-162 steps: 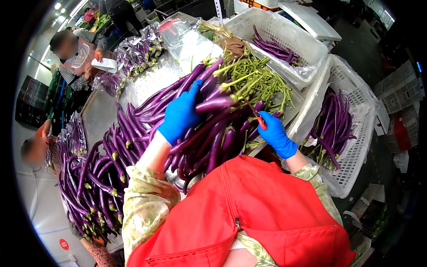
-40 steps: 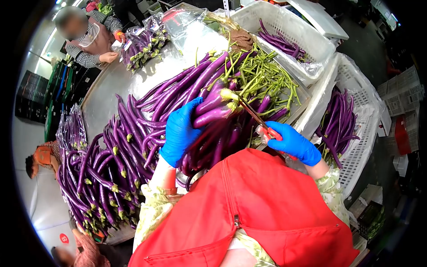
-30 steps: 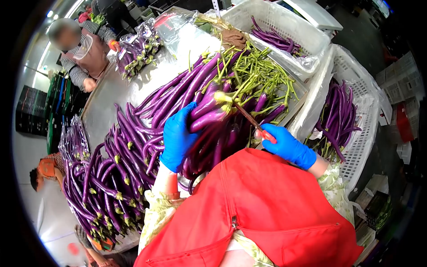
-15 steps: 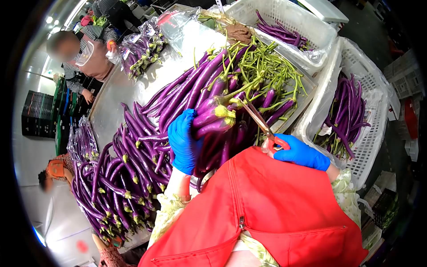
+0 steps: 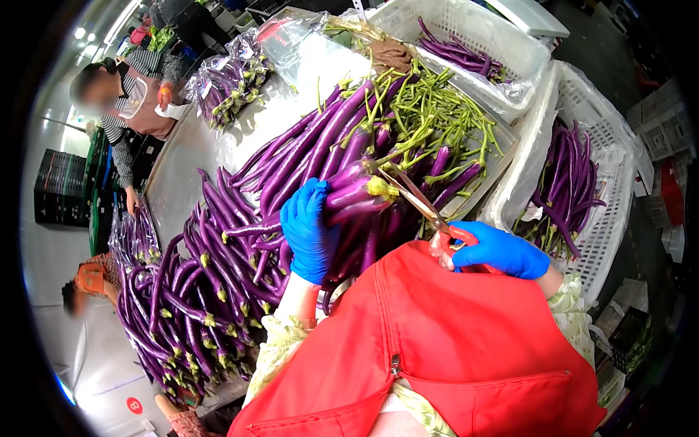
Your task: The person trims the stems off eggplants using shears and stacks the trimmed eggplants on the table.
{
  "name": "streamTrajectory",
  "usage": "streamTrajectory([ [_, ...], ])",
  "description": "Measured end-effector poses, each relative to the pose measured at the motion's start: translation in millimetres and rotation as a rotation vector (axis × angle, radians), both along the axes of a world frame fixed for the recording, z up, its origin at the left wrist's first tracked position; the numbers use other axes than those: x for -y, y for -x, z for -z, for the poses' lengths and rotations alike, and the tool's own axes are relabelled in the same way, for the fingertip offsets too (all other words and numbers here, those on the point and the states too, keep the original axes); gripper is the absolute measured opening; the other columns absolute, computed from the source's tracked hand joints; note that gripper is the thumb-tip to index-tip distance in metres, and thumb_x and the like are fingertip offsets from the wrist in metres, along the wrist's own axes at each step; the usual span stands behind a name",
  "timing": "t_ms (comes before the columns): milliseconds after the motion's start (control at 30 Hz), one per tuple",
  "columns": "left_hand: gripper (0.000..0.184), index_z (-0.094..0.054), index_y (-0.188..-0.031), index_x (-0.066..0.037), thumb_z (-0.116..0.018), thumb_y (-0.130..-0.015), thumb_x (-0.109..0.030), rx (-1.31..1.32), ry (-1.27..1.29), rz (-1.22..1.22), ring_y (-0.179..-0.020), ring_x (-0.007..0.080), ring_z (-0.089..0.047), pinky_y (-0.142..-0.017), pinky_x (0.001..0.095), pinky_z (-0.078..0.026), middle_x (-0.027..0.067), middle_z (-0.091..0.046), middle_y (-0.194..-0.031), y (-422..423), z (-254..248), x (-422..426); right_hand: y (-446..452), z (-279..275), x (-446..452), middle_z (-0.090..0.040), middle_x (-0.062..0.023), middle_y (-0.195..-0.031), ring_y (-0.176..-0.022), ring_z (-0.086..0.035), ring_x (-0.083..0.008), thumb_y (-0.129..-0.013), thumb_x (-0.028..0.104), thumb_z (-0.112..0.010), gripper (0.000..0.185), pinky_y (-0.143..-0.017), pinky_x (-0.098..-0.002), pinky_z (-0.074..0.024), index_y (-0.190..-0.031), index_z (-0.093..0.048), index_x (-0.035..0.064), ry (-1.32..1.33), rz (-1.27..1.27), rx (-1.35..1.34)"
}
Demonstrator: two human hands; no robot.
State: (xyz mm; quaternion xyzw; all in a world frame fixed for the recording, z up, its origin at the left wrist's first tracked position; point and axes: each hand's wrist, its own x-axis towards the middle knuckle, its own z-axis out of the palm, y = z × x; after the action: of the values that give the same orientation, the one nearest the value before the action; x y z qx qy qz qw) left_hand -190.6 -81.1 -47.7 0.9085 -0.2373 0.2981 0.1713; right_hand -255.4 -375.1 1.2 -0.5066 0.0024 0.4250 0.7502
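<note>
My left hand (image 5: 309, 233), in a blue glove, is wrapped round a few long purple eggplants (image 5: 357, 195), their green stem ends pointing right. In my blue-gloved right hand (image 5: 504, 251) are scissors (image 5: 429, 207) with red handles. Their blades are parted and lie close to the stem ends of the held eggplants; whether they touch cannot be made out. Beyond my hands lies a heap of eggplants (image 5: 306, 149) with long stems, beside a pile of cut green stems (image 5: 455, 109). More eggplants (image 5: 196, 291) are spread to the left of my left hand.
White crates (image 5: 593, 109) with eggplants stand at the right and far right. Bagged eggplants (image 5: 229, 84) lie on the metal table (image 5: 182, 164) at the back left. A brown cloth (image 5: 391, 55) rests near the stems. Co-workers (image 5: 145, 95) stand along the left side.
The held eggplants have shifted slightly right, with fewer stem ends showing at the front. My right hand and the scissors moved slightly right and down. A co-worker's hand reached down toward bagged eggplants.
</note>
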Motion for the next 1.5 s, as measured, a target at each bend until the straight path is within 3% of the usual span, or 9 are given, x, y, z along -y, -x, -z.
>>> streamTrajectory([
  [233,0.058,-0.052,-0.115,-0.01,-0.069,-0.06,-0.005,0.017,0.032,0.014,-0.102,0.0314,-0.055,-0.083,0.0416,-0.041,0.0115,-0.057,-0.115,-2,8,0,-4,-9,13,-0.052,-0.0029,-0.09,-0.079,-0.052,-0.0091,-0.073,0.005,-0.059,0.022,-0.071,-0.0239,-0.0428,-0.094,-0.052,0.0041,0.023,-0.027,-0.069],
  [833,0.06,-0.051,-0.119,-0.011,-0.069,-0.062,-0.007,-0.034,0.009,0.007,-0.105,0.032,-0.054,-0.085,0.0429,-0.04,0.0126,-0.055,-0.119,2,8,0,-30,14,-28,-0.054,-0.0022,-0.081,-0.069,-0.052,-0.0076,-0.078,0.012,-0.057,0.027,-0.058,-0.0232,-0.0437,-0.103,-0.051,0.0037,0.315,0.071,0.16],
  [1067,0.056,-0.054,-0.109,-0.004,-0.075,-0.059,-0.014,-0.13,0.112,0.081,-0.093,0.0325,-0.058,-0.078,0.0404,-0.044,0.0129,-0.06,-0.104,-2,-32,-16,-43,65,-41,-0.052,-0.0013,-0.075,-0.058,-0.048,-0.0097,-0.081,0.015,-0.062,0.033,-0.049,-0.0244,-0.0396,-0.11,-0.052,0.0047,-0.018,0.374,0.187],
  [1133,0.063,-0.053,-0.112,-0.004,-0.077,-0.054,-0.01,0.105,0.209,0.007,-0.093,0.0359,-0.057,-0.076,0.0416,-0.046,0.0164,-0.059,-0.105,0,-49,-33,-59,92,-27,-0.049,-0.0038,-0.068,-0.055,-0.047,-0.0134,-0.077,0.009,-0.06,0.035,-0.047,-0.0261,-0.0395,-0.11,-0.05,0.0027,-0.109,0.471,0.248],
  [1200,0.063,-0.049,-0.116,-0.005,-0.075,-0.059,-0.006,0.201,0.508,-0.096,-0.093,0.0296,-0.059,-0.079,0.0387,-0.045,0.0137,-0.058,-0.107,-3,-64,-49,-63,112,-12,-0.05,-0.0048,-0.073,-0.059,-0.048,-0.0137,-0.077,0.009,-0.057,0.038,-0.052,-0.027,-0.042,-0.113,-0.047,0.0046,-0.008,0.515,0.302],
  [1300,0.05,-0.046,-0.116,-0.005,-0.07,-0.073,-0.007,0.235,1.154,-0.235,-0.088,0.0136,-0.053,-0.076,0.0285,-0.044,0.0038,-0.056,-0.1,15,-104,-91,-37,79,-32,-0.05,-0.0056,-0.079,-0.063,-0.051,-0.0143,-0.076,0.004,-0.057,0.038,-0.052,-0.0274,-0.0444,-0.112,-0.047,0.0036,-0.01,0.575,0.224],
  [1333,0.042,-0.049,-0.109,-0.005,-0.069,-0.072,-0.004,0.281,1.424,-0.073,-0.082,0.0123,-0.054,-0.072,0.0264,-0.046,0.0028,-0.057,-0.094,22,-139,-110,-50,79,-32,-0.05,-0.0059,-0.082,-0.065,-0.052,-0.014,-0.076,0.004,-0.056,0.037,-0.054,-0.0268,-0.0448,-0.112,-0.047,0.0039,-0.037,0.531,0.211],
  [1400,0.032,-0.056,-0.1,-0.006,-0.069,-0.071,-0.001,0.525,1.591,0.007,-0.074,0.0131,-0.058,-0.068,0.0274,-0.049,0.0024,-0.06,-0.086,41,-180,-140,-49,72,-29,-0.053,-0.0063,-0.084,-0.07,-0.053,-0.0145,-0.079,0.006,-0.055,0.039,-0.06,-0.0274,-0.0456,-0.116,-0.045,0.0039,-0.001,0.415,0.265],
  [1500,0.022,-0.054,-0.084,-0.007,-0.071,-0.071,-0.013,0.813,1.68,-0.091,-0.07,0.0155,-0.058,-0.063,0.0281,-0.051,0.0012,-0.055,-0.077,75,-201,-214,-55,66,-40,-0.055,-0.0065,-0.085,-0.074,-0.054,-0.0149,-0.08,0.007,-0.054,0.039,-0.063,-0.0281,-0.0464,-0.118,-0.045,0.0034,0.001,0.326,0.301],
])
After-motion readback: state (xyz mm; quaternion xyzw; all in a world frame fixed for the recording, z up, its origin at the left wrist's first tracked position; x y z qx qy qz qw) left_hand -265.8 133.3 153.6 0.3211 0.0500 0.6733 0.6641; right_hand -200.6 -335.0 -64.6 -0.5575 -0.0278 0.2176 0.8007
